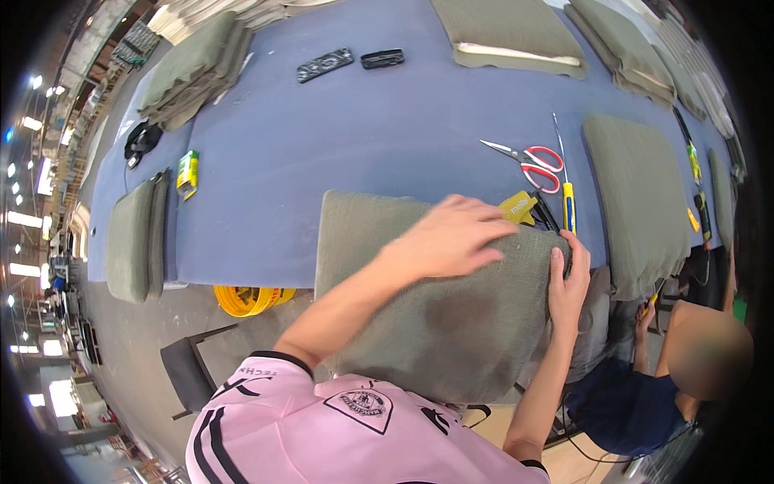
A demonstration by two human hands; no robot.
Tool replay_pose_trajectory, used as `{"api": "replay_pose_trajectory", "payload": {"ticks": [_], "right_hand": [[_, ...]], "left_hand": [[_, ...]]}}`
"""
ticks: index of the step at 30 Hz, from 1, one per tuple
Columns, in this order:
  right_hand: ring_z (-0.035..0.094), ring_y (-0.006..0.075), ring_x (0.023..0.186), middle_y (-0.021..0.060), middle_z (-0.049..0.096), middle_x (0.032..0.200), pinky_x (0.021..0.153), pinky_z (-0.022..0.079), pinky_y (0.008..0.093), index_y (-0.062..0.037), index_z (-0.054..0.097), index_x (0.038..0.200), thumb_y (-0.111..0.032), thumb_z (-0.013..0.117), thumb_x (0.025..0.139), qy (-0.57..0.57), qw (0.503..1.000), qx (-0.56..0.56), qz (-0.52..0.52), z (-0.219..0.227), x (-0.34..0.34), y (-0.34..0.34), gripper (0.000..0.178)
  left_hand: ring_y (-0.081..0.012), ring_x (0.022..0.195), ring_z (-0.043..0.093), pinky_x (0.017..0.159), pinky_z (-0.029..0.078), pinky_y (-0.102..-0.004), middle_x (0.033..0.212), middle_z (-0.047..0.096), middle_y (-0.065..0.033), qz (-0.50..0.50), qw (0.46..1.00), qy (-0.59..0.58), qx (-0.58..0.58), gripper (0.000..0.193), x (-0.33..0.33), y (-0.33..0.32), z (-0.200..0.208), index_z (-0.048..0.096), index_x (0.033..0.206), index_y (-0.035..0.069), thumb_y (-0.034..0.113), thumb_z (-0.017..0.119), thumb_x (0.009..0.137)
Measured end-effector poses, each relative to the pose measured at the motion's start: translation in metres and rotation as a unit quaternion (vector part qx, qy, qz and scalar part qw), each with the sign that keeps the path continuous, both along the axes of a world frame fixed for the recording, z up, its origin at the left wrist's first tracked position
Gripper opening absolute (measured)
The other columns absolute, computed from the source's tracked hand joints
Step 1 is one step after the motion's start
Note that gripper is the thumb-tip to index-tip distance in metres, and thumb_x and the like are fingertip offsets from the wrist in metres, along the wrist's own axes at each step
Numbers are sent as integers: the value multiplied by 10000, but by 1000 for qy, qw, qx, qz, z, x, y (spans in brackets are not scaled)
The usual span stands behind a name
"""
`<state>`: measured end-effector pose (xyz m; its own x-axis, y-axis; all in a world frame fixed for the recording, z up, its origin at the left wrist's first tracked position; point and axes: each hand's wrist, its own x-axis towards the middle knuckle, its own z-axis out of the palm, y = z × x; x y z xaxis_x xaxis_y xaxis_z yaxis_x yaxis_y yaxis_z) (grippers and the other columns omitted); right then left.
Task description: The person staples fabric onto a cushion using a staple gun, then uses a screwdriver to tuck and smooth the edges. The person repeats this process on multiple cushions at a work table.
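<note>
A grey-green fabric-covered cushion [379,323] rests at the table's near edge and overhangs toward my body. My left hand [455,238] is over its upper part, palm down with the fingers apart; whether it touches the cloth I cannot tell. At the cushion's far right corner my right hand [569,278] is closed round the edge, thumb on the upper face. Just beyond that corner lie a yellow object [518,207] and a black handle-like piece [547,214], both partly hidden. Red-handled scissors [536,165] and a yellow-handled screwdriver [569,206] with a long thin shaft lie farther off.
Similar cushions are stacked at the far left [193,64], far right [621,52] and right [641,202] of the blue-covered table [355,137]. A yellow-green box [187,175] lies left. Below stands a yellow bucket [242,300]. Another person [637,403] works close by on the right.
</note>
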<state>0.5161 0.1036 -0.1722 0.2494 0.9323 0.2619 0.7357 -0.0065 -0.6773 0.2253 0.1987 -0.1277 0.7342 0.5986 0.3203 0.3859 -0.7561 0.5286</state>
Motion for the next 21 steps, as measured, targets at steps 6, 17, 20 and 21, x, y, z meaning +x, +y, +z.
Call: {"api": "replay_pose_trajectory", "payload": {"ticks": [6,17,20,21], "right_hand": [[666,388,1319,183,750,1352,1156,501,475,-29,727,1321,-225,715,1114,-40,998,46,35,-4,1,12,285],[686,370,1278,174,744,1301,1124,516,456,-38,726,1285,-321,824,1058,24,998,63,5,-29,2,-1,376],[671,376,1396,186,741,1409,1198,490,450,-55,689,1428,-331,772,1097,51,998,29,35,-21,9,-6,439],[673,371,1401,185,742,1412,1200,490,451,-57,681,1444,-333,768,1100,66,997,22,34,-25,12,-8,449]], "left_hand": [[-369,1342,691,1172,482,-512,1329,794,-134,261,960,86,54,452,-186,-15,-8,750,1408,77,367,783,1062],[-188,1169,639,1019,546,-396,1249,703,-71,357,865,-202,-290,358,-185,-19,-60,672,1369,123,380,730,1128],[-182,1141,629,1016,537,-385,1214,690,-41,353,834,-236,-354,338,-180,-23,-45,669,1385,152,392,695,1148],[-183,1156,631,1020,539,-389,1220,690,-36,343,817,-256,-387,324,-178,-27,-40,674,1376,157,389,694,1151]]}}
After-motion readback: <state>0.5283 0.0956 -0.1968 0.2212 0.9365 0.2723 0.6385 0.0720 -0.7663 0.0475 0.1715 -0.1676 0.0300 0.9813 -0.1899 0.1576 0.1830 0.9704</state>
